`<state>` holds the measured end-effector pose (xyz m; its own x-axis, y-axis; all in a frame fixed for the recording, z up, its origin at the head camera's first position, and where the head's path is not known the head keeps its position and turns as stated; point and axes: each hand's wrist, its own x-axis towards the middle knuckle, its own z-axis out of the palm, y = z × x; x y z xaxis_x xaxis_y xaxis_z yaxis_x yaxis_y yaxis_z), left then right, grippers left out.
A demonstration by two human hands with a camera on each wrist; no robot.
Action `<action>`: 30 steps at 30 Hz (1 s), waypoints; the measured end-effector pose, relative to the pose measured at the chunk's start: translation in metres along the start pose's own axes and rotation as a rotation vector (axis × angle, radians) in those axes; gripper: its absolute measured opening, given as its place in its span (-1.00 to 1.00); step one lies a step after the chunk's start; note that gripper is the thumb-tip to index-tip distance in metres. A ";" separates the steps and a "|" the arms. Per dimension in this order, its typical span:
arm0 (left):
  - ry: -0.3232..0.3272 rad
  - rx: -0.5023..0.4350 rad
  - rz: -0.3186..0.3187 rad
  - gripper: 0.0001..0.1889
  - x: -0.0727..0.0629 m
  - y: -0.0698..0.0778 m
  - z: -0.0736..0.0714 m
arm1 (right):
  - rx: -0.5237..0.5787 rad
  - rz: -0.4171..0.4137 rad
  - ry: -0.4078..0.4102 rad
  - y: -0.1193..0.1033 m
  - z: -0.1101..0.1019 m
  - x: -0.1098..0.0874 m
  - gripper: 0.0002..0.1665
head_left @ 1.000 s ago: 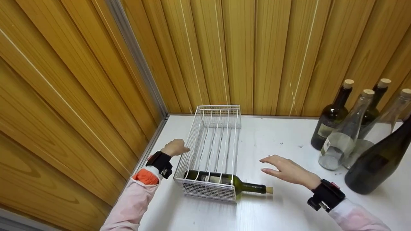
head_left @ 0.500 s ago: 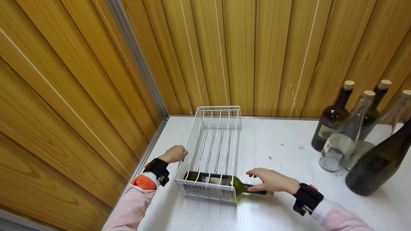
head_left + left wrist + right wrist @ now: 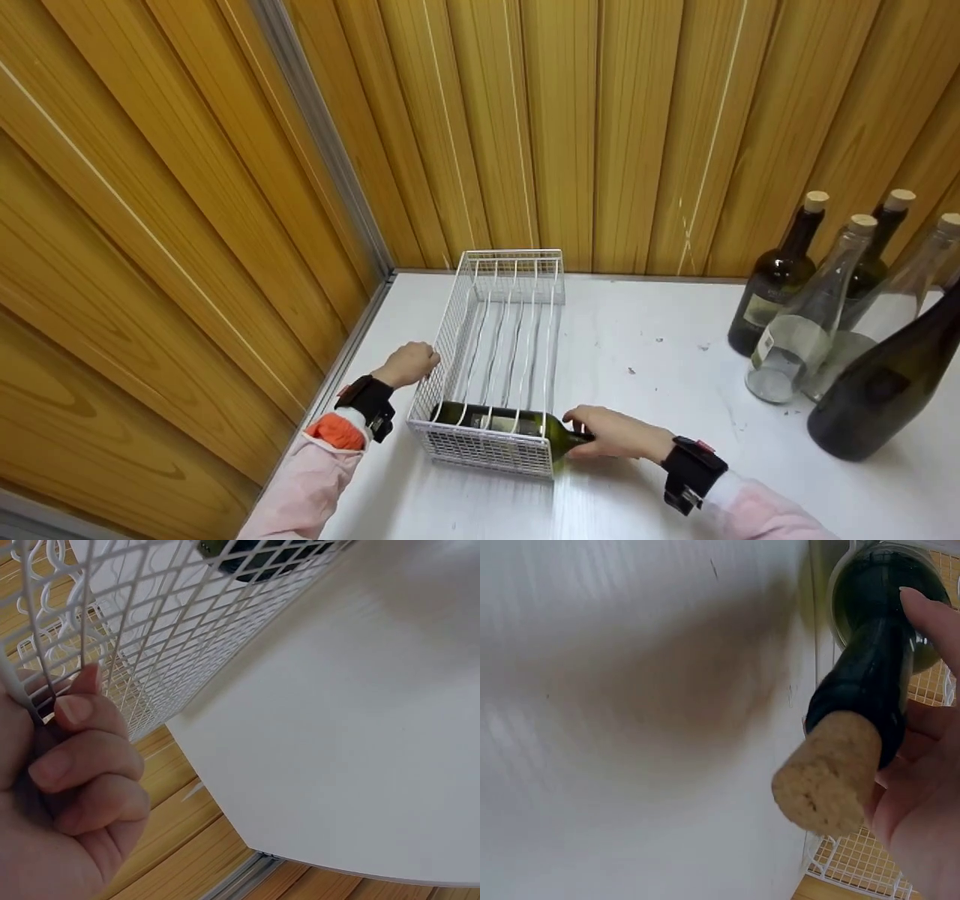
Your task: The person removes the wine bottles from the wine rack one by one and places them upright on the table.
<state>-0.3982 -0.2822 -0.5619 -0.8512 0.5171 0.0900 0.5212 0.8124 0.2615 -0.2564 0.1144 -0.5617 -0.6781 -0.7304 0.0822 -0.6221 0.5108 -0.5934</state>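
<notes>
A dark green wine bottle (image 3: 553, 438) lies on its side in the near end of a white wire rack (image 3: 491, 459), its neck pointing right. My right hand (image 3: 615, 435) grips the neck from the far side; in the right wrist view the thumb lies along it and the cork (image 3: 826, 774) sticks out toward the camera. My left hand (image 3: 407, 364) holds the rack's left mesh wall, its fingers curled at the top rim in the left wrist view (image 3: 97, 765). The bottle's base is behind the mesh.
On the right of the white table (image 3: 637, 322) stand several corked bottles: a dark one (image 3: 772, 292), a clear one (image 3: 799, 330) and a large dark green one (image 3: 885, 382) among them. Wood-panelled walls (image 3: 630, 150) close the back and left.
My right hand has moved left and down onto the bottle's neck and taken hold of it. The left hand has closed on the rack's wall. The bottle and rack look unmoved.
</notes>
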 end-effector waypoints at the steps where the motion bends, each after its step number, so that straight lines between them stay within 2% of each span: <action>1: 0.029 0.013 0.024 -0.55 0.000 -0.001 0.002 | 0.008 0.005 -0.003 0.000 0.002 0.001 -0.40; 2: 0.031 0.013 0.028 -0.54 0.000 -0.001 0.003 | 0.017 0.011 -0.008 0.000 0.004 0.001 -0.41; 3: 0.060 0.031 0.050 -0.56 0.001 -0.005 0.008 | 0.027 0.019 -0.013 0.000 0.006 0.002 -0.42; 4: 0.030 0.023 0.009 -0.57 0.001 -0.003 0.007 | 0.033 0.025 -0.016 0.000 0.007 0.002 -0.43; 5: 0.058 0.039 0.029 -0.58 0.004 -0.010 0.014 | 0.036 0.028 -0.019 0.000 0.009 0.003 -0.43; 6: 0.053 0.032 0.021 -0.53 0.005 -0.016 0.019 | 0.033 0.030 -0.022 0.000 0.010 0.004 -0.45; 7: 0.058 0.025 0.010 -0.54 0.001 -0.002 0.008 | 0.036 0.030 -0.025 0.000 0.011 0.005 -0.50; 8: 0.034 0.006 -0.021 -0.56 -0.003 0.010 -0.002 | 0.039 0.028 -0.030 0.000 0.013 0.006 -0.56; 9: 0.048 0.026 -0.017 -0.58 -0.007 0.020 -0.010 | 0.032 0.026 -0.033 0.000 0.014 0.006 -0.64; 10: 0.023 0.014 -0.044 -0.58 -0.012 0.033 -0.021 | 0.024 0.026 -0.037 0.000 0.015 0.007 -0.71; 11: 0.054 0.010 0.002 -0.57 -0.013 0.032 -0.022 | 0.010 0.030 -0.038 0.000 0.016 0.007 -0.77; 13: 0.008 -0.008 -0.054 -0.64 -0.023 0.067 -0.050 | -0.020 0.046 -0.036 0.000 0.019 0.007 -0.83; 14: 0.007 -0.005 -0.055 -0.64 -0.022 0.064 -0.048 | -0.041 0.057 -0.031 0.000 0.020 0.007 -0.82; 16: -0.002 -0.016 -0.076 -0.64 -0.022 0.069 -0.051 | -0.082 0.078 -0.008 -0.001 0.023 0.007 -0.78; 17: -0.001 -0.008 -0.081 -0.65 -0.024 0.074 -0.054 | -0.097 0.087 0.006 -0.002 0.024 0.007 -0.76; 18: -0.020 -0.001 -0.114 -0.68 -0.027 0.088 -0.063 | -0.107 0.094 0.019 -0.002 0.025 0.007 -0.75; 21: 0.013 0.024 -0.097 -0.69 -0.030 0.097 -0.066 | -0.115 0.106 0.052 -0.003 0.026 0.005 -0.73; 23: 0.047 0.075 -0.067 -0.68 -0.030 0.093 -0.063 | -0.095 0.106 0.058 -0.001 0.024 0.003 -0.75; 26: 0.148 0.116 0.015 -0.61 -0.016 0.045 -0.025 | -0.067 0.092 0.048 0.002 0.019 -0.001 -0.77; 28: 0.166 0.146 0.010 -0.57 -0.004 0.011 0.002 | -0.044 0.079 0.036 0.006 0.014 -0.004 -0.78; 30: 0.199 0.152 0.012 -0.57 0.010 -0.029 0.034 | -0.036 0.072 0.028 0.009 0.008 -0.008 -0.80</action>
<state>-0.4198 -0.2915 -0.6017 -0.8323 0.4764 0.2834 0.5223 0.8453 0.1128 -0.2534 0.1207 -0.5743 -0.7316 -0.6788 0.0631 -0.5850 0.5775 -0.5694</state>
